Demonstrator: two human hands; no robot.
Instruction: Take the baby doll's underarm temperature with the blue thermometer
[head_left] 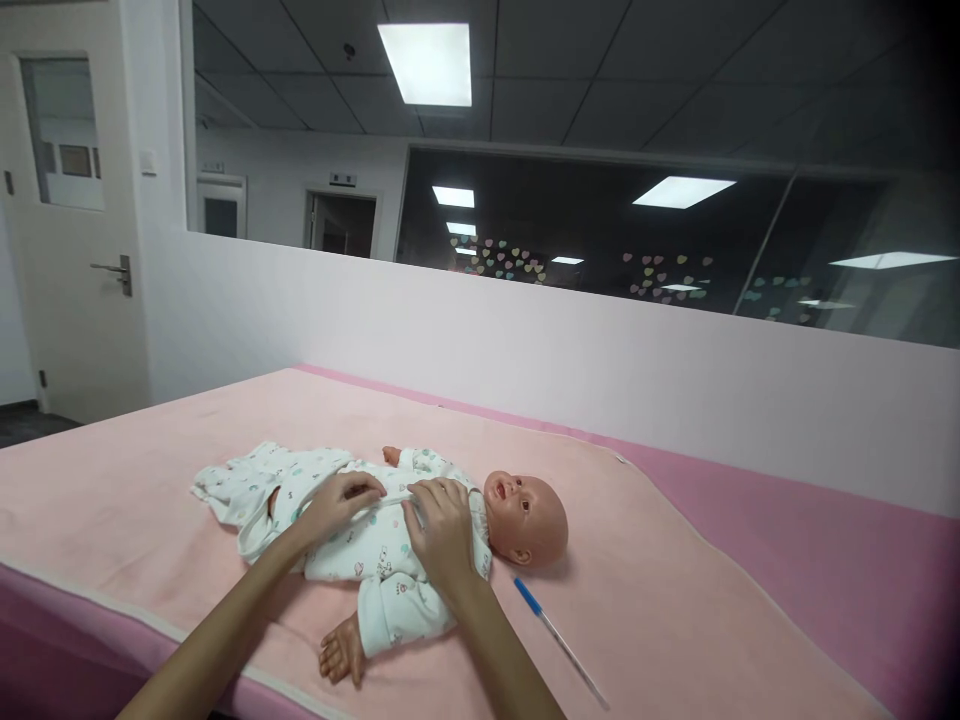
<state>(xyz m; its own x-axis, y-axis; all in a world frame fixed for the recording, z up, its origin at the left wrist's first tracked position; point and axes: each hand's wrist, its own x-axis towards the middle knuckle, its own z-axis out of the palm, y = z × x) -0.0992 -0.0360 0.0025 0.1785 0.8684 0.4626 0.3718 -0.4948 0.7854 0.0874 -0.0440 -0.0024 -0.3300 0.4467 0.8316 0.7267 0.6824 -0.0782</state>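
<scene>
A baby doll (531, 520) lies on its back with its head to the right. It wears a white printed baby top (360, 550) and matching pants (259, 480), with a bit of leg showing between folds of cloth. My left hand (339, 505) rests on the doll's belly, fingers bent and pinched on the front edge of the top. Over the chest, my right hand (444, 525) has its fingers curled onto the same front edge, close to the collar. The exact grip of the fingertips is partly hidden. One doll arm (345, 648) stretches toward me.
A pen with a blue cap (559, 640) lies right of the doll, beside my right forearm. A pale pink mat (675, 620) covers much of the darker pink padded surface (825, 540). Behind stands a white low wall (525, 340) with glass above; a door (75, 230) is at left.
</scene>
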